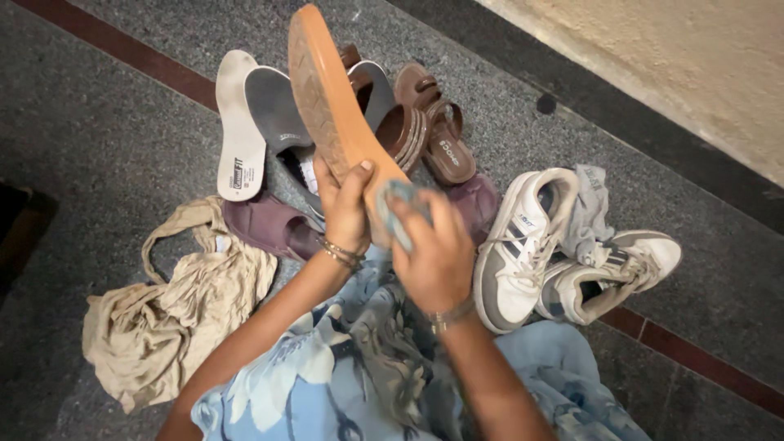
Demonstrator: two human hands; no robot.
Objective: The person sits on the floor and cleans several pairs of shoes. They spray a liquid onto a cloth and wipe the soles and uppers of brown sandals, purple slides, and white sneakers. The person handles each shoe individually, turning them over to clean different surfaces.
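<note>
Bangles circle both bare wrists above blue floral clothing [359, 367].

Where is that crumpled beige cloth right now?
In the head view, the beige cloth lies on the grey floor at lower left, beside the person's left forearm, just below the white insole and touching the maroon shoe.
</note>
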